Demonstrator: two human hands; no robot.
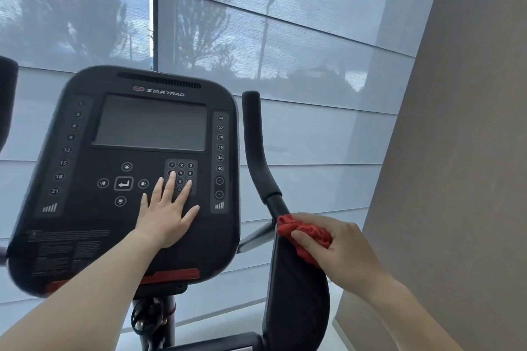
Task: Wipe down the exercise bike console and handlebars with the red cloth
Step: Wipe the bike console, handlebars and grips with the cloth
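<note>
The black exercise bike console (85, 222) fills the left-centre, with a dark screen and a number keypad. My left hand (166, 214) lies flat on its face, fingers spread over the keypad's lower keys, holding nothing. The right handlebar (256, 151) rises black and curved just right of the console. Below its grip, my right hand (339, 251) holds the bunched red cloth (306, 232) against the top of the wide black arm pad (296, 293).
A grey wall (456, 151) stands close on the right of the handlebar. Sheer window blinds (313, 51) hang behind the bike. The bike's stem and a knob (148, 319) show below the console. Part of the left handlebar (5, 100) shows at the left edge.
</note>
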